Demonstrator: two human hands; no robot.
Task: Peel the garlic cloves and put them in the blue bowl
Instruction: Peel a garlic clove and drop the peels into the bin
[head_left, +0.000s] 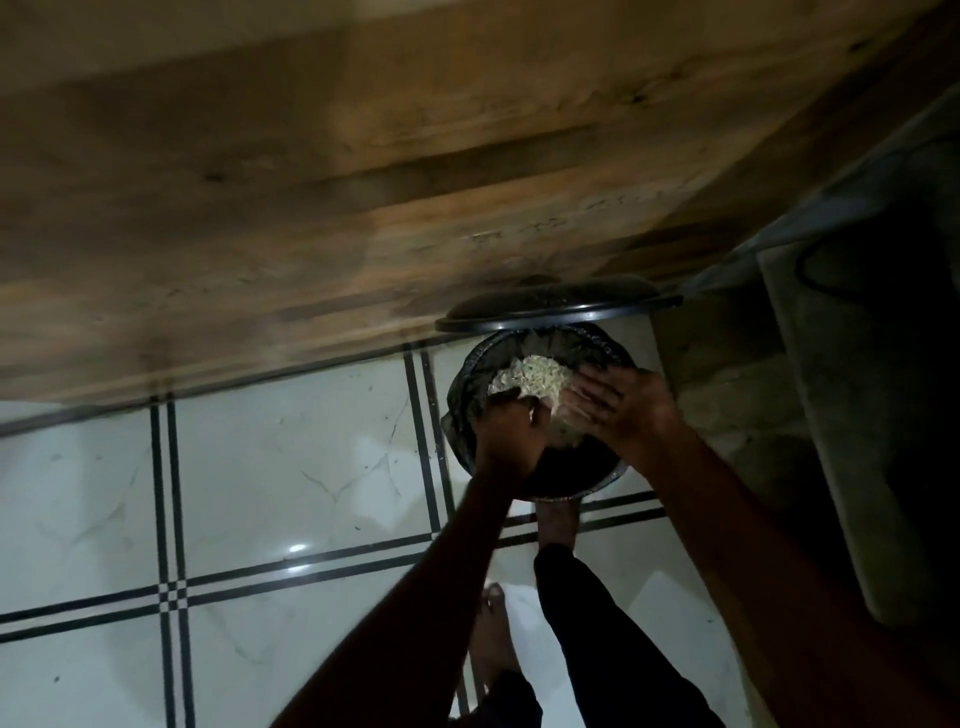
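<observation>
Dim kitchen corner, looking steeply down: pale marble-look floor tiles (270, 467) with thin double black lines crossing them, a brown wooden cabinet front (363, 171) filling the upper half, a grey stone-like ledge (852, 364) running down the right side in shadow.

Standing against the foot of the cabinet: a round dark bin (545, 467) lined with a black bag, its lid (550, 306) tipped up and leaning back against the wood.

Reaching over the open bin with both hands. Left hand (506, 436) curling around the near edge of a pale, crumpled heap of garlic skins (535, 382), fingers bent under it, gripping. Right hand (618, 410) lying flat against the right side of the same heap, fingers stretched out and pressing, not curled. Skins sitting between the two hands, above the bin's mouth, looking papery and off-white; too blurred for telling whether on a sheet or loose.

Both forearms entering from the bottom edge, left one (415, 597) crossing the tiles, right one (753, 545) coming in from the lower right. Bare foot (491, 639) planted on the tiles below, a second foot (558, 525) just beside the bin's near rim, dark trouser leg (597, 639) above it.

Peeled cloves and blue bowl not appearing anywhere in view.
</observation>
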